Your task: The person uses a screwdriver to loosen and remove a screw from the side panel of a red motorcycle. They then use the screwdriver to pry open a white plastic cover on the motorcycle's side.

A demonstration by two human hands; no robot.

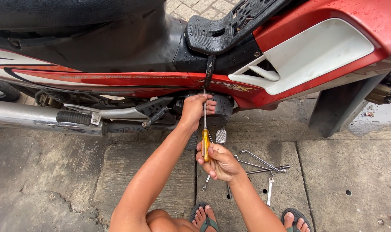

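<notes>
A yellow-handled screwdriver [205, 139] is gripped by the right hand [219, 161], its tip set against the red motorcycle [169, 79]. The shaft's upper end appears to be pinched by the left hand [197, 108]. Wrenches [260, 165] are scattered on the pavement [333, 172] beside the right hand.

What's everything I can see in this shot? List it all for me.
motorbike: one, red, white and black, wet, across the top
exhaust pipe: one, silver, lower left of the bike
footpeg: one, black rubber, on the exhaust side
screwdriver: one, amber handle, long steel shaft, pointing up into the bike
wrenches: several, steel, on the pavement right of the hands
pavement: grey concrete slabs, cracked
sandals: two, dark, bottom edge
left hand: one, at the bike's engine side, by the shaft tip
right hand: one, gripping the screwdriver handle
</notes>
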